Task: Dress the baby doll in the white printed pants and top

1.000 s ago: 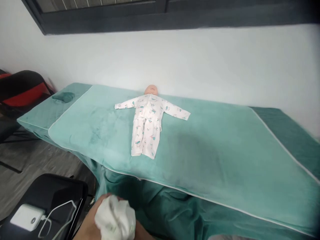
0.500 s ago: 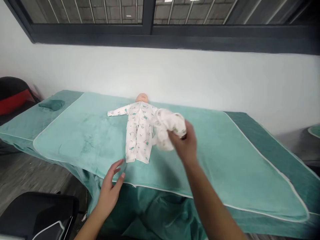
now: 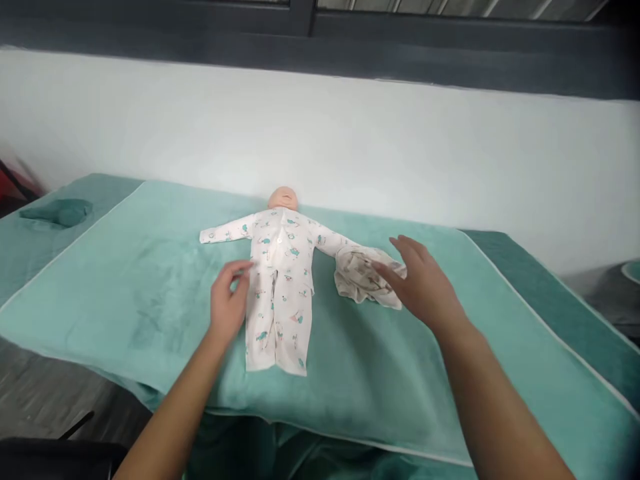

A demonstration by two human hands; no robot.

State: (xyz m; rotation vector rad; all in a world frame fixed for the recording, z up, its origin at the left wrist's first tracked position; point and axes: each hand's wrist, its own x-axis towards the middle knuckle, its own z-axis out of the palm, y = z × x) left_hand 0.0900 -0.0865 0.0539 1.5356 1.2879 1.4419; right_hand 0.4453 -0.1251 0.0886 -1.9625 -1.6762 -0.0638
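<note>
A baby doll (image 3: 283, 198) lies on its back on the bed, its head toward the wall. It wears a white baby suit (image 3: 280, 287) printed with small teal figures; one sleeve stretches out to each side. My left hand (image 3: 229, 300) hovers at the suit's left edge near waist height, thumb and index finger apart, holding nothing; whether the fingertips touch the fabric I cannot tell. A crumpled white patterned cloth (image 3: 367, 275) rests on the bed by the end of the right-hand sleeve. Just right of this cloth is my right hand (image 3: 425, 283), open with fingers spread.
The teal bed cover (image 3: 150, 287) with white piping spreads under everything. A small teal cushion-like piece (image 3: 57, 212) lies at the far left. Behind the bed rises a white wall (image 3: 320, 140) below a dark window frame (image 3: 200, 40). Part of a black chair (image 3: 60, 460) shows at bottom left.
My right hand has let go of the crumpled cloth, which now lies on the bed, and has shifted right. My left hand has moved up beside the suit. The view has tilted down and closer.
</note>
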